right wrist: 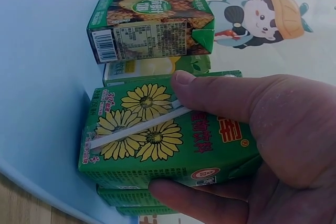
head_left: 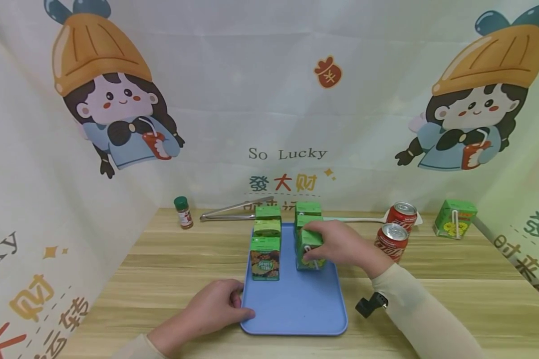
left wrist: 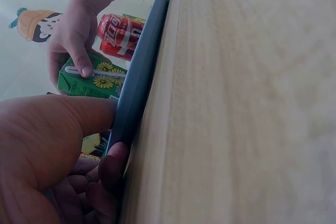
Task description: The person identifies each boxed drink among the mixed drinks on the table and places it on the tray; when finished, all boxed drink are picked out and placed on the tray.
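Observation:
My right hand [head_left: 341, 243] grips a green drink carton [right wrist: 157, 129] with yellow flowers and a white straw, thumb on its front and fingers along its side. That carton stands upright on a blue tray [head_left: 296, 311], at the front of the right-hand row, with two green cartons behind it. On the tray's left side stands another row, fronted by a brown-and-green carton [head_left: 266, 265] with a round label. At the near left edge of the tray, my left hand [head_left: 215, 306] pinches the rim, thumb above and a finger at the underside, as the left wrist view shows.
Right of the tray stand two red soda cans [head_left: 392, 240]. Farther right is another flowered green carton [head_left: 455, 219]. Metal tongs [head_left: 229, 217] and a white-handled utensil [head_left: 355, 219] lie at the back. A green-capped spice jar [head_left: 183, 213] stands back left.

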### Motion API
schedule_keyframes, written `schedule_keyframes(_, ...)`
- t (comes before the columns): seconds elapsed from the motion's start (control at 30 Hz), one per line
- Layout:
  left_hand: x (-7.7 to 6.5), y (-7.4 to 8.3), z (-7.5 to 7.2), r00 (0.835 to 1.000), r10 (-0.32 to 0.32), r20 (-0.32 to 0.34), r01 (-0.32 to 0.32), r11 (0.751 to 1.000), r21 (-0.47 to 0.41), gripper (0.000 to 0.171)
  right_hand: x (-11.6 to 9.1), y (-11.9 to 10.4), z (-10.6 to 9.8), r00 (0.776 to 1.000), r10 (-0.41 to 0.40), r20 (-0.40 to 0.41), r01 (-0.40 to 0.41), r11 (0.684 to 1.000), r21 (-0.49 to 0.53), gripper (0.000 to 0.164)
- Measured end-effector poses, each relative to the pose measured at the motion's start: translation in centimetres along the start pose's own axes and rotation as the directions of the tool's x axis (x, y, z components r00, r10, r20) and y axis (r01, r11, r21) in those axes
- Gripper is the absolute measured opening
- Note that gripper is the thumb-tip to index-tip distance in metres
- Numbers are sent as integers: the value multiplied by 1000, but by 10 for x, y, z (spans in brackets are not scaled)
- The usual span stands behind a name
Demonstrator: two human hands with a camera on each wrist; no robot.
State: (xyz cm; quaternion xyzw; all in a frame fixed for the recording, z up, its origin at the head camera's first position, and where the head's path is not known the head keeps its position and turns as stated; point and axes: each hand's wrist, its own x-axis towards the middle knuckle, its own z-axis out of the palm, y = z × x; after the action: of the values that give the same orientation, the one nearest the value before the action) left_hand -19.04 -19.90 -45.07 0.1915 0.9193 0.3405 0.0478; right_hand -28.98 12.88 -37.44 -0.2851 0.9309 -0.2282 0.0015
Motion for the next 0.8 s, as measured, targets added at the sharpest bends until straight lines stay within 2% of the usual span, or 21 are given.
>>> schedule_keyframes(0.8, 0, 0, 0, 1000, -6, -13, 6, 1000, 10, 33, 5, -3, 4, 997, 72, 5, -71, 997, -21, 65)
